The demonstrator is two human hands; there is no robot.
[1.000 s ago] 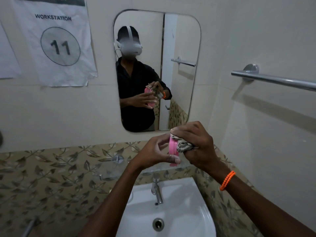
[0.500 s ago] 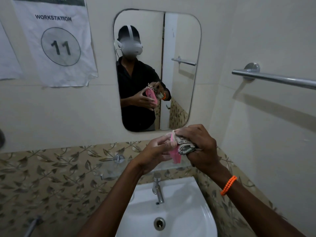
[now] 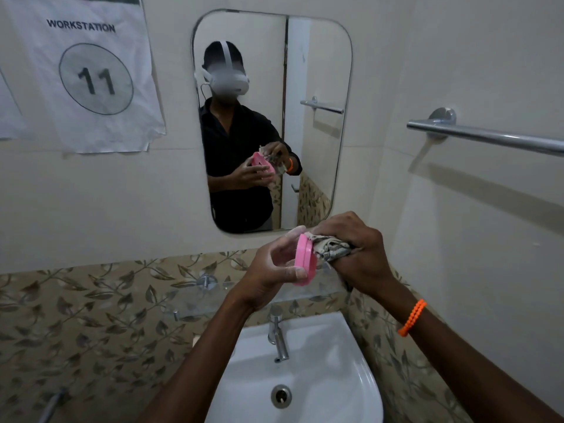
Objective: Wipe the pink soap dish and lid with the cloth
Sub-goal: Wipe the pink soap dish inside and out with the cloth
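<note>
My left hand (image 3: 271,270) grips a pink soap dish piece (image 3: 304,260) on edge, thumb on its lower rim, above the sink. I cannot tell whether it is the dish or the lid. My right hand (image 3: 357,251) holds a bunched grey patterned cloth (image 3: 329,249) pressed against the pink piece's right face. The mirror (image 3: 317,71) shows both hands with the pink piece and cloth in reflection. No second pink piece is in view.
A white sink (image 3: 341,377) with a chrome tap (image 3: 279,337) lies below my hands. A glass shelf (image 3: 195,303) runs along the leaf-patterned tiles. A steel towel bar (image 3: 488,137) juts from the right wall. A paper sign (image 3: 91,71) hangs at upper left.
The pink piece has turned in my left hand and tilted more upright. My right hand has shifted the cloth slightly across its face. Both hands stay above the sink.
</note>
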